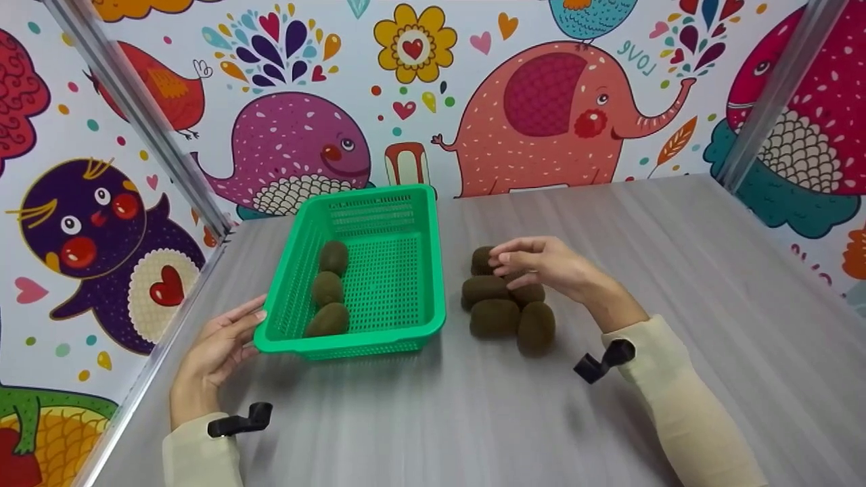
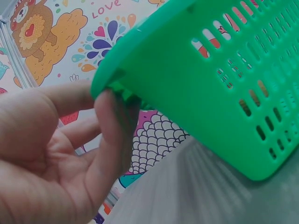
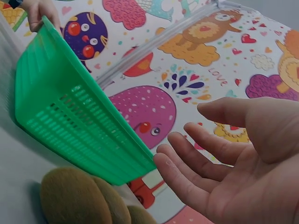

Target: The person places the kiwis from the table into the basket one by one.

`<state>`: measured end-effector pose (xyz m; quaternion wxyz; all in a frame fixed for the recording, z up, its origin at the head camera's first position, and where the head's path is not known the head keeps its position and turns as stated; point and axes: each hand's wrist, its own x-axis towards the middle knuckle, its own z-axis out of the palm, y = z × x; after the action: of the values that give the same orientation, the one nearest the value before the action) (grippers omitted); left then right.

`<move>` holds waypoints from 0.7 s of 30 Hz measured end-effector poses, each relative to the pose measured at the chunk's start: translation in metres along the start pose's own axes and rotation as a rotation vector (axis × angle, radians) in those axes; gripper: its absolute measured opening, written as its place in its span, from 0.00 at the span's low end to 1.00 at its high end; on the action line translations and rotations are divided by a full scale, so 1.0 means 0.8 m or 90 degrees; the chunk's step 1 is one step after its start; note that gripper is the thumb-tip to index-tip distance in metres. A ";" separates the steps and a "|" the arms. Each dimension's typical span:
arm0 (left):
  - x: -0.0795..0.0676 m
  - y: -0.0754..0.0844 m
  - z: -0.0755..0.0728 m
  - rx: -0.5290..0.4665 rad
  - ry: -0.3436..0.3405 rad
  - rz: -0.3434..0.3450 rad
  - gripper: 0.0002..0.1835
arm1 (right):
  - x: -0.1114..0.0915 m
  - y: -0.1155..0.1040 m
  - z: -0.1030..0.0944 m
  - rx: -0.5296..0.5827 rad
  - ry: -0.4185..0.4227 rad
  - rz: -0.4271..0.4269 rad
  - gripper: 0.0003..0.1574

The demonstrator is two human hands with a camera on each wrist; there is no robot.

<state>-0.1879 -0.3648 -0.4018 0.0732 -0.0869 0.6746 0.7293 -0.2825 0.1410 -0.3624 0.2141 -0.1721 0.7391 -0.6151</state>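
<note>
A green plastic basket (image 1: 433,270) stands on the table, with three brown kiwis (image 1: 329,289) lined along its left side. My left hand (image 1: 215,348) grips the basket's near left corner; in the left wrist view the thumb and fingers pinch the rim (image 2: 105,70). To the right of the basket, several kiwis (image 1: 494,318) lie clustered on the table. Over the far end of that cluster is my right hand (image 1: 551,267), fingers spread and slightly bent. Nothing is held between them in the right wrist view, and they partly hide the farther kiwis.
The grey wood-grain table (image 1: 649,250) extends right of the kiwis and toward the front. Behind it stands a wall (image 1: 460,20) printed with cartoon animals. Metal posts (image 1: 778,95) rise at the far corners.
</note>
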 end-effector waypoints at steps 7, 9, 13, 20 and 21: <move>0.000 0.000 0.001 0.004 0.001 -0.001 0.16 | -0.001 0.013 -0.021 0.026 0.025 0.007 0.27; -0.001 0.000 0.001 0.008 -0.001 0.001 0.15 | -0.001 0.016 -0.025 0.029 0.035 0.019 0.28; -0.002 0.000 0.002 0.012 -0.002 0.007 0.15 | 0.000 0.022 -0.032 0.018 0.047 0.031 0.31; 0.000 0.000 -0.001 0.011 -0.003 0.003 0.16 | 0.005 0.035 -0.048 0.015 0.058 0.046 0.31; 0.000 0.000 -0.001 0.011 -0.002 0.002 0.16 | 0.006 0.038 -0.050 0.017 0.063 0.050 0.30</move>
<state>-0.1876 -0.3657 -0.4017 0.0737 -0.0841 0.6811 0.7236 -0.3073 0.1777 -0.3864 0.2036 -0.1092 0.7469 -0.6236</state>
